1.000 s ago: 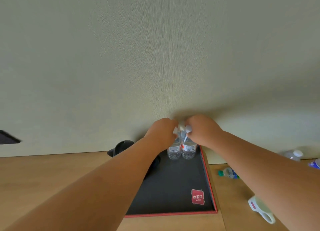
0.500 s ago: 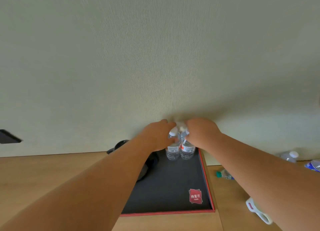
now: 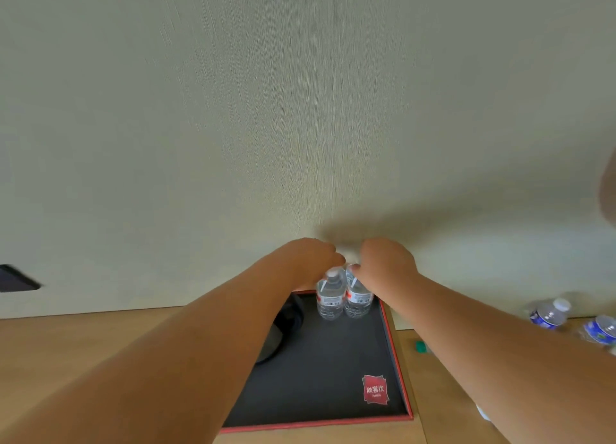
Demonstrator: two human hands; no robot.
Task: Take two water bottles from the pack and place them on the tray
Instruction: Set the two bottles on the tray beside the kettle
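The left hand [image 3: 308,257] curls its grip over the top of the left water bottle [image 3: 330,297], and the right hand [image 3: 386,260] does the same on the right water bottle [image 3: 358,298]; both look clenched around the necks. The two bottles stand upright, touching, at the far end of the black, red-rimmed tray [image 3: 396,353]. Two more bottles [image 3: 550,313] lie on the wooden surface [image 3: 83,343] well off to the right.

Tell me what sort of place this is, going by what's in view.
Probably a hotel guest room, though that is a guess. A black, red-edged tray bearing a red logo sits on a wooden counter against a plain wall, with two small water bottles standing on it like guest amenities.
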